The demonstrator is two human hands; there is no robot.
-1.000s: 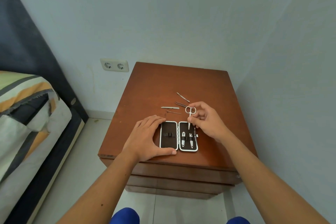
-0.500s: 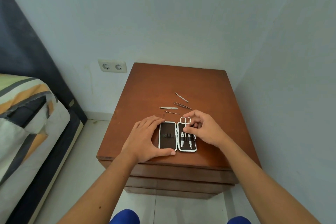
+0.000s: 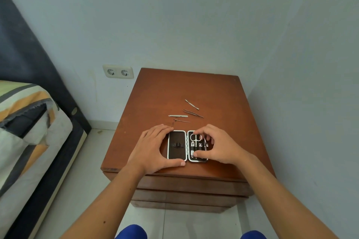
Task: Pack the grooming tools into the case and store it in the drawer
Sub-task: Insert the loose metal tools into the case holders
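Steel scissors (image 3: 195, 137) sat in the open case's (image 3: 177, 145) right half, pinched by right hand (image 3: 217, 145); left hand (image 3: 153, 147) spread, bracing the case. Four loose tools (image 3: 177, 116) lay beyond on the counter (image 3: 223, 106), nearer the right hand.

One head-worn wide-angle view looks steeply down, close over the nightstand (image 3: 194, 87)

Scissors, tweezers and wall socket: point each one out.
scissors (image 3: 195, 137), head view, on the finger loops at the top of the case's right half.
tweezers (image 3: 193, 113), head view, mid-length of the thin arms lying on the nightstand.
wall socket (image 3: 118, 72), head view, centre of the double plate.
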